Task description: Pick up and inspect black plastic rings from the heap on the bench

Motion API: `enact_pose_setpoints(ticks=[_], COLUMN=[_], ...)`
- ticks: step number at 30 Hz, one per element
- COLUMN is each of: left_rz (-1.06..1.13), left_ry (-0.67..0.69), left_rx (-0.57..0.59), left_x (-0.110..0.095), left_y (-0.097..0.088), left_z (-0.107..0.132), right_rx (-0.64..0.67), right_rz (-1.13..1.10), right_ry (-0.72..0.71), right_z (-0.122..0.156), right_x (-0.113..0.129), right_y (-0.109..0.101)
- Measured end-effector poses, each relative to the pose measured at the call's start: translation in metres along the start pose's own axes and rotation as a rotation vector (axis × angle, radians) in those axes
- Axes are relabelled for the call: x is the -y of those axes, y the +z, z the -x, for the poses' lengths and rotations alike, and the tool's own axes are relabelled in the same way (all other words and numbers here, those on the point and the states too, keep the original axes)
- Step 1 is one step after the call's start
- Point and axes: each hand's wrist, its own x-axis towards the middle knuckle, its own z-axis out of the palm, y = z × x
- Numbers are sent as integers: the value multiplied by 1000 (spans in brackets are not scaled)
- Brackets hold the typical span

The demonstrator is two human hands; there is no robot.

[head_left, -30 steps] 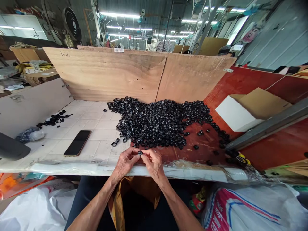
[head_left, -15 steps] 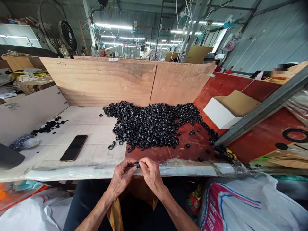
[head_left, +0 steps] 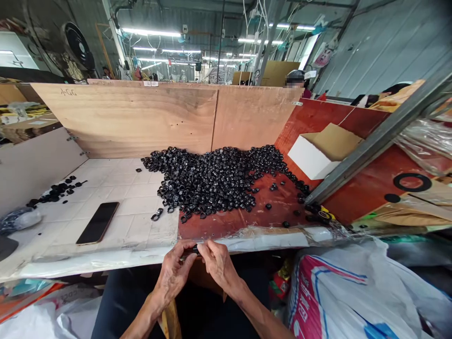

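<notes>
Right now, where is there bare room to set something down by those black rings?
Tile shows between the phone and the heap of black rings. Red board shows in front of the heap, beyond the left hand and right hand. Crowded: the heap itself and the small cluster of rings at far left.

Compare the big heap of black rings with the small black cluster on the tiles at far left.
The heap of glossy black rings is far larger and piled several deep; the small cluster of black rings lies thin and loose. The heap spans white square tiles and a red board; the cluster sits on the tiles alone. Both look like the same black parts.
</notes>
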Motion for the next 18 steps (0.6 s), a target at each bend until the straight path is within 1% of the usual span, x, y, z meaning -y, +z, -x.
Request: enact_pose_setpoints(ticks=[2, 5, 7, 9, 11, 13, 14, 15, 16, 17, 18], left_rz=[31, 176, 166, 55, -83, -192, -237, -279, -322, -364, -403], left_ry=[-34, -142, -144, -76, 27, 125, 153, 159, 145, 118, 85], left_rx=[8, 41, 33, 0, -25, -5, 46, 127, 232, 338, 424], left_x=[-2, -5, -3, 1, 4, 2, -2, -7, -13, -18, -24], left_y=[0, 0, 1, 2, 1, -5, -10, -16, -21, -27, -31], left_z=[0, 0, 0, 1, 4, 8, 9, 9, 9, 6, 1], right_rx=[-19, -44, -36, -11, 36, 97, 132, 153, 144, 106, 26], right_rz=[-17, -39, -56, -114, -212, -272, -250, -184, -82, 43, 175], right_ry=[2, -66, -52, 47, 188, 303, 315, 284, 215, 118, 8], right_z=[3, 5, 5, 5, 7, 8, 7, 5, 0, -8, -17], right_x=[1, 2, 2, 3, 4, 4, 4, 3, 1, -2, -6], right_y=[2, 1, 1, 3, 6, 6, 4, 0, -7, -14, -22])
